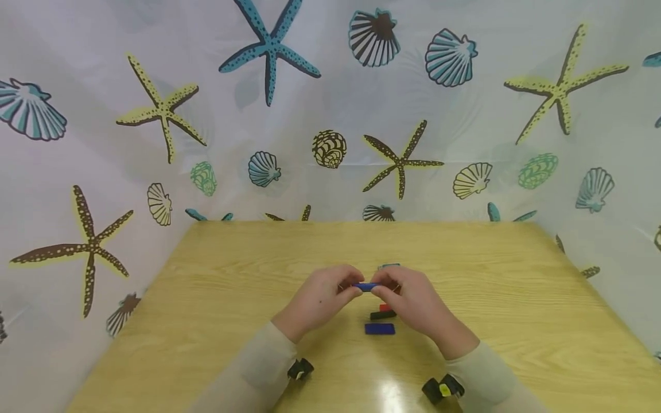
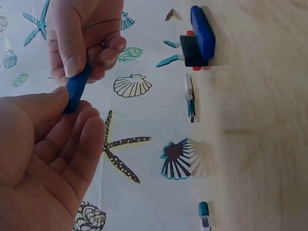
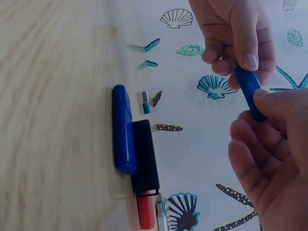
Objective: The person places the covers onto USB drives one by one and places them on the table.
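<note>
Held up over the table, a small blue stick (image 1: 366, 286), shaped like a USB stick, spans the space between both hands. My left hand (image 1: 322, 295) pinches one end between thumb and fingers. The right hand (image 1: 415, 298) pinches the other end the same way. In the left wrist view the blue stick (image 2: 77, 90) is slim with rounded edges, and the thumbs lie along it. Below the hands, a larger dark blue block (image 1: 379, 328) lies on the table beside a black piece (image 1: 383, 315) and a red piece (image 1: 386, 307), partly hidden by the right hand.
Behind the hands lies a small teal-and-silver piece (image 1: 389, 266), partly hidden. Another teal-and-silver piece (image 2: 204, 216) shows low in the left wrist view. The wooden table (image 1: 232, 252) ends at a white curtain (image 1: 310, 189) printed with shells and starfish, which also runs along both sides.
</note>
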{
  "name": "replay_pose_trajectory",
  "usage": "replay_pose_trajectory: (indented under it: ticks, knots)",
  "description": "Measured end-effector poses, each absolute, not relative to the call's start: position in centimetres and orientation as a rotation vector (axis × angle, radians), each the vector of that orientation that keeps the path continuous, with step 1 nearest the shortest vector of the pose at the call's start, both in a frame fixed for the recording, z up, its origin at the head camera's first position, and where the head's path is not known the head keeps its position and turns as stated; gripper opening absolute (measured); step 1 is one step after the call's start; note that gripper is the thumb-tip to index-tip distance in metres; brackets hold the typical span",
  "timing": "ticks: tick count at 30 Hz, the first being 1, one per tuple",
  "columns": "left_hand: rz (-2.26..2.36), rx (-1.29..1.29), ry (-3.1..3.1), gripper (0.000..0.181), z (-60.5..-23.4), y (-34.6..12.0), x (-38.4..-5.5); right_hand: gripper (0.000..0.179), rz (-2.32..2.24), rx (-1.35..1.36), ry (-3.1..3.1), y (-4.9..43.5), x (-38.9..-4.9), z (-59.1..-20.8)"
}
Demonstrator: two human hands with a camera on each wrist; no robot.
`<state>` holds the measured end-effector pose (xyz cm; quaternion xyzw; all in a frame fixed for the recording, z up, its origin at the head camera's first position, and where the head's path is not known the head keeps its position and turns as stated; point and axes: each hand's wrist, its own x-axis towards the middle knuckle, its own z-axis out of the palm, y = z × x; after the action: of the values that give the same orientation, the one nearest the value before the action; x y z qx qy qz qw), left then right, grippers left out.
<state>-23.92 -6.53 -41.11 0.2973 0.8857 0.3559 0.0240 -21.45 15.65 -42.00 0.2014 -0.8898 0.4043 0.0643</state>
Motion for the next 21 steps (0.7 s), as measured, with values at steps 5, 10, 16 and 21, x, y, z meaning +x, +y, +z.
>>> replay_pose_trajectory:
  ticks: [5,10,16,21]
  knots:
    - [1.080,0.934,2.758,0.012,-41.5,-6.3,-24.3,0.005,1.139,0.572,-2.732,16.2,-21.7,-41.9]
    - [1.057,0.925,2.762,0.011,-41.7,-6.5,-24.5,0.005,1.114,0.545,-2.787,16.5,-21.9,-42.2]
    - [1.025,0.859,2.764,0.013,-41.7,-6.8,-24.7,0.008,1.118,0.437,-2.841,17.4,-22.4,-42.6]
    - [0.987,0.779,2.803,0.012,-41.9,-7.2,-25.0,0.012,1.078,0.311,-2.912,18.1,-22.9,-43.0]
